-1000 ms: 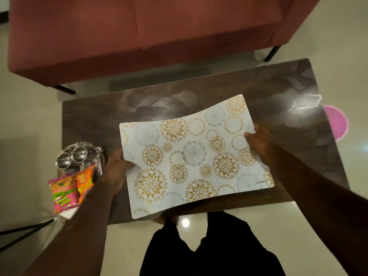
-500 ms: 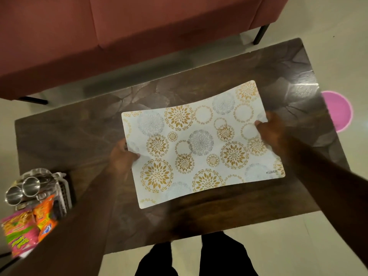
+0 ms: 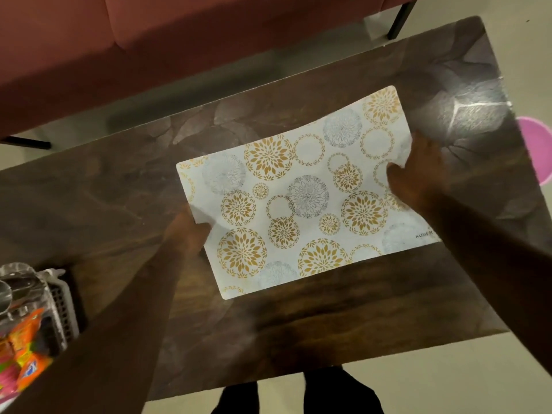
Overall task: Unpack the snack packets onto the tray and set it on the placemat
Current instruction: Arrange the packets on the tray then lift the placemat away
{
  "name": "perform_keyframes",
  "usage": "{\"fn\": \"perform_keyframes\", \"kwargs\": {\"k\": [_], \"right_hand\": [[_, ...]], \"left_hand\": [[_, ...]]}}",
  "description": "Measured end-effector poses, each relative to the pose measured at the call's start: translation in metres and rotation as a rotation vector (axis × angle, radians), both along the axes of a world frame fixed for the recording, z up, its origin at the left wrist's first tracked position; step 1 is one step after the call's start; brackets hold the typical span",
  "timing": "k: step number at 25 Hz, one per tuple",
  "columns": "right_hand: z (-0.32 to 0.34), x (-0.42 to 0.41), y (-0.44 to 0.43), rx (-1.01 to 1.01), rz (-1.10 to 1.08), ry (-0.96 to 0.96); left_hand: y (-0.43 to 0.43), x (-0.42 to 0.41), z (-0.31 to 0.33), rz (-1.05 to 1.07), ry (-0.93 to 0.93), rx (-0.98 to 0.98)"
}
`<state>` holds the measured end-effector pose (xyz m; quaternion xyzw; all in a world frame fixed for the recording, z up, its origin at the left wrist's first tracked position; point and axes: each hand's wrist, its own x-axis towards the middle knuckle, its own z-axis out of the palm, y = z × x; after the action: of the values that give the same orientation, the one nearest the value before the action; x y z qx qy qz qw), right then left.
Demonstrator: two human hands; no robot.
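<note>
The left hand (image 3: 188, 231) pinches the placemat's (image 3: 307, 198) left edge, the right hand (image 3: 418, 171) grips its right edge; snack packets (image 3: 27, 363) wait in the basket (image 3: 61, 306) left of it, nothing unpacked yet.

The placemat (image 3: 298, 201) farther in on the table (image 3: 89, 189), flatter, clear of its near edge.

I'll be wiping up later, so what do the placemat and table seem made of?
The placemat looks like thin flexible plastic or vinyl, matte, printed with gold and grey medallions; its far edge bows. The table has a glossy dark wood-grain top, laminate or polished wood perhaps; it mirrors a light.
</note>
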<state>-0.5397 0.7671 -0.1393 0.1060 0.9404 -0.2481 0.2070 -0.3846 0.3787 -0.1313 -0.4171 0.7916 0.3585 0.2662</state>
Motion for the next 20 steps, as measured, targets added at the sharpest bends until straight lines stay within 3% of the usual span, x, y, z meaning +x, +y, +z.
{"fn": "perform_keyframes", "kwargs": {"k": [3, 6, 8, 12, 20], "right_hand": [[0.008, 0.013, -0.009, 0.217, 0.188, 0.099], [0.01, 0.028, -0.024, 0.226, 0.346, 0.12], [0.005, 0.033, -0.032, 0.224, 0.42, 0.051], [-0.01, 0.036, -0.035, 0.238, 0.449, -0.087], [-0.014, 0.019, -0.032, 0.252, 0.424, -0.073]], "left_hand": [[0.006, -0.002, -0.003, -0.184, -0.091, -0.209], [0.021, 0.002, 0.003, -0.536, -0.051, -0.456], [0.032, 0.001, 0.002, -0.723, -0.014, -0.462], [0.047, -0.001, -0.011, -0.745, -0.076, -0.364], [0.048, -0.013, -0.017, -0.747, -0.034, -0.388]]}}
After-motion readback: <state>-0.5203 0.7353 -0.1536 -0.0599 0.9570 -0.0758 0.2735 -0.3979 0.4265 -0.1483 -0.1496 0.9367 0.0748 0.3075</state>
